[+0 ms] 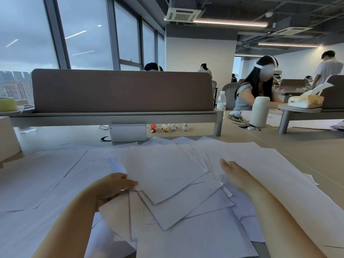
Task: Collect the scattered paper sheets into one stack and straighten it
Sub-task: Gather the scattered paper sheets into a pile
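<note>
Paper sheets (167, 175) fanned on the counter (307, 149), bulk lying between both hands, long axes skewed. Left hand (111, 187) pinches the fan's left edge. Right hand (232, 172) flat, fingers straight, resting on sheets at its right. More loose sheets lie left of the left hand.

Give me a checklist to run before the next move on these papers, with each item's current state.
1. Left hand has a grip on the fanned sheets: ok, thumb on top.
2. Right hand lies flat on paper, holding nothing: ok.
3. All paper in one stack: not ok; loose sheets lie spread at the left.
4. Edges aligned: not ok; the fanned sheets sit at different angles.
5. Cable bundles off the paper: ok.
6. Paper reaching under the white box: cannot tell.
</note>
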`<move>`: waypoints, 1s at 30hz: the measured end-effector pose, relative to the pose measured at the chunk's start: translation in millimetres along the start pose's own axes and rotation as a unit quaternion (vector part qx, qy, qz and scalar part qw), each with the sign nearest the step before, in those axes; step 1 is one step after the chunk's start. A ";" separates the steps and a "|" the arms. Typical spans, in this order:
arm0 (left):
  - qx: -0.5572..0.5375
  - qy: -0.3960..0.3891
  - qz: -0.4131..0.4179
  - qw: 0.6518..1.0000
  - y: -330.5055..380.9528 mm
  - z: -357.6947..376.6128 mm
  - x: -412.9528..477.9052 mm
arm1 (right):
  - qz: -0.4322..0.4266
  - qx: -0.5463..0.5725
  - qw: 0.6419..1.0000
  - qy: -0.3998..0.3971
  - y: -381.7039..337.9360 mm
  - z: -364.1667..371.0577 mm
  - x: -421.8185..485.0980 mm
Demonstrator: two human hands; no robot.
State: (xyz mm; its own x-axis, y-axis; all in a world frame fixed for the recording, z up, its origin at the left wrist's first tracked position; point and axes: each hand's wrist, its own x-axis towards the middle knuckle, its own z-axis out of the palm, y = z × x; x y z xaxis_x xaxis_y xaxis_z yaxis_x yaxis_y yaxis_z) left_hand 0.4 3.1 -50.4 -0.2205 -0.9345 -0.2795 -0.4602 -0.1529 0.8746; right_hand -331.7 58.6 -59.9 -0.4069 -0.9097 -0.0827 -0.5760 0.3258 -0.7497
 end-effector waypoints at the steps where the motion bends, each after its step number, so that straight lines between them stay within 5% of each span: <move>1: -0.013 0.010 -0.006 1.000 1.4 2.9 -2.5 | -0.009 0.021 1.000 -0.002 -2.1 -1.9 -1.6; 10: -0.008 0.002 0.032 0.999 7.3 20.2 -4.3 | 0.010 0.195 0.979 -0.055 -4.8 -4.2 -3.3; 19: -0.049 -0.006 0.005 0.999 16.5 24.0 -15.1 | 0.087 0.422 0.899 -0.075 -7.3 -11.9 -1.9; 23: -0.047 0.004 0.006 0.999 15.8 25.7 -15.2 | 0.076 0.375 0.922 -0.058 -5.9 -10.3 -4.4; 27: -0.065 0.001 -0.006 0.998 14.2 23.1 -12.9 | 0.008 0.145 0.989 -0.027 3.0 -4.2 -2.8; 30: -0.106 -0.019 -0.012 0.994 14.8 25.8 -14.6 | -0.013 0.134 0.988 -0.074 4.8 -3.4 -5.4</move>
State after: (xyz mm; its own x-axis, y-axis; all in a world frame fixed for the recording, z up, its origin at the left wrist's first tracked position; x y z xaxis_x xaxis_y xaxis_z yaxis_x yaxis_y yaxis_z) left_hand -25.3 22.8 -43.6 -0.2458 -0.9178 -0.3117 -0.2751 -0.2423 0.9304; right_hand -334.6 65.9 -60.8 -0.2747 -0.9510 -0.1420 -0.3683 0.2404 -0.8981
